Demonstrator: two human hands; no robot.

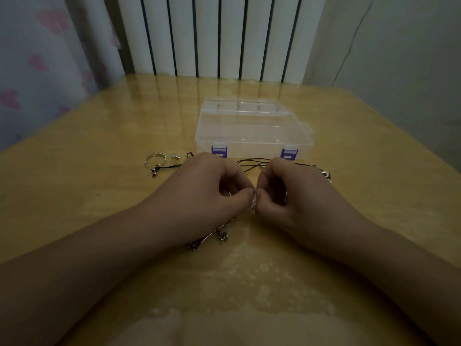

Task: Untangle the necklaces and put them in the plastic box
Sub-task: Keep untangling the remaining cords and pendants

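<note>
Both hands meeting knuckle to knuckle at mid-bench, the left hand [212, 186] and the right hand [287, 193] each curling fingers inward and pinching a small silver link of chain [253, 203] between thumb and fingertip. Forearms lying along the wooden bench [87, 196], wrists resting on its glossy top.

Trailing from under the left hand toward the near edge: a dark metal necklace with flower charms [214, 237], lying loose on the bench. Running behind the hands from left to right: a thin black cord [252, 161], passing just in front of the box, with a small dark pendant [155, 173] at its left end. Showing at the far side of the right hand: a cluster of silver beads [326, 175], partly hidden by the knuckles; impossible to tell which strand carries them.

Sitting just beyond the cord: the clear plastic box [252, 131], lid closed, 2 purple latches [219, 151] facing the hands, with nothing visible inside through the lid. All jewellery lying outside it on the bench.

Resting left of the box, near the cord's end: a silver open bangle [154, 159] and, just beside it, a small silver ring [176, 156].

Standing behind the bench: a white ribbed radiator [219, 33], with a pale curtain printed in pink hearts [37, 58] hanging at the left. Lighting dim throughout.
</note>
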